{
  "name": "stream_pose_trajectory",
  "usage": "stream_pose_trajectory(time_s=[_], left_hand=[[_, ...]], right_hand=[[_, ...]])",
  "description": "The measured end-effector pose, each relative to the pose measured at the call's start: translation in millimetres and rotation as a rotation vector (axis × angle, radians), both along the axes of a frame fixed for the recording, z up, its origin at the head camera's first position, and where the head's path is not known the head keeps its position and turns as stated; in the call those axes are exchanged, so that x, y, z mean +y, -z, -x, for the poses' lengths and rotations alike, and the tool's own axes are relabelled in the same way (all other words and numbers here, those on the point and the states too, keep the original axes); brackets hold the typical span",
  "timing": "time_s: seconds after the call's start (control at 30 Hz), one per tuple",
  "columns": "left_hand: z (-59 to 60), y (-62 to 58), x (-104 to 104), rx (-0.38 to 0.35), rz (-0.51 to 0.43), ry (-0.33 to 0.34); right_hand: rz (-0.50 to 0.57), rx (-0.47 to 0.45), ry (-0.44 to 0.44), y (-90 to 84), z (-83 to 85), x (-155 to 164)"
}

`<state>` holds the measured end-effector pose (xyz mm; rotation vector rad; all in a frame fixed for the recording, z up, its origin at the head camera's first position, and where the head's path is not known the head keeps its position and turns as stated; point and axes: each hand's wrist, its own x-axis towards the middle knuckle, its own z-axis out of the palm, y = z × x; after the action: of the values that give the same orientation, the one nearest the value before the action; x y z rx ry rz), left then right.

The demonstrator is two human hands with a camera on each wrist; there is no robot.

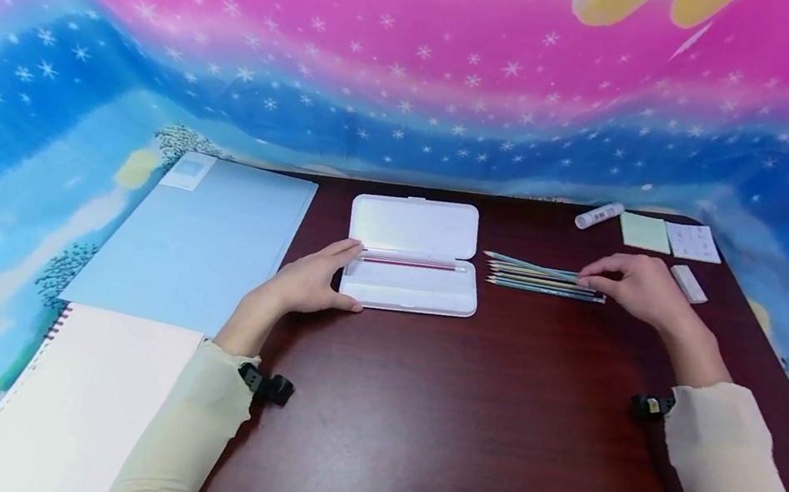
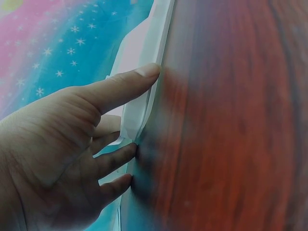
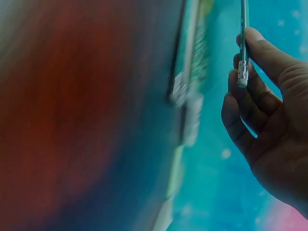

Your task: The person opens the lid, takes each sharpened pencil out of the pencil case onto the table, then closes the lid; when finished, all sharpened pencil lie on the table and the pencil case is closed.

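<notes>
An open white pencil case (image 1: pixel 410 282) lies at the table's middle, its lid tipped back and a dark red pencil (image 1: pixel 410 264) along the hinge side of its base. My left hand (image 1: pixel 310 276) holds the left end of the base, thumb on the front edge and index finger near the hinge. In the left wrist view, the other fingertips touch the tabletop. To the right of the case lies a row of several pencils (image 1: pixel 543 289). My right hand (image 1: pixel 634 286) pinches one pencil (image 3: pixel 243 53) near its eraser end, raised above the others.
A light blue folder (image 1: pixel 205 245) and a spiral notebook (image 1: pixel 93 397) cover the left side. At the back right are a glue stick (image 1: pixel 599 216), a green sticky-note pad (image 1: pixel 644 232), a printed white pad (image 1: pixel 694 243) and a white eraser (image 1: pixel 689 284). Patterned cloth surrounds the table.
</notes>
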<state>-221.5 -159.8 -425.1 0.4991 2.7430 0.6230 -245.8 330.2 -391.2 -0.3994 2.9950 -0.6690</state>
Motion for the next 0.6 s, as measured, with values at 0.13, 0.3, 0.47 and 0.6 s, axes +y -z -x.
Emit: stream_pose_trajectory(time_s=[0.13, 0.3, 0.47, 0.6], left_hand=[[-0.9, -1.1, 1, -0.003, -0.003, -0.002], [-1.8, 0.4, 0, -0.008, -0.011, -0.008], [-2.1, 0.1, 0, -0.007, -0.011, -0.01], [-2.0, -1.9, 0, -0.002, -0.012, -0.004]], right_hand=[[-0.003, -0.057, 0.021, 10.3, -1.4, 17], [-0.003, -0.092, 0.001, 19.6, 2.0, 24], [-0.044, -0.076, -0.052, 22.8, 6.8, 19], [-0.098, -0.073, -0.083, 21.9, 8.8, 11]])
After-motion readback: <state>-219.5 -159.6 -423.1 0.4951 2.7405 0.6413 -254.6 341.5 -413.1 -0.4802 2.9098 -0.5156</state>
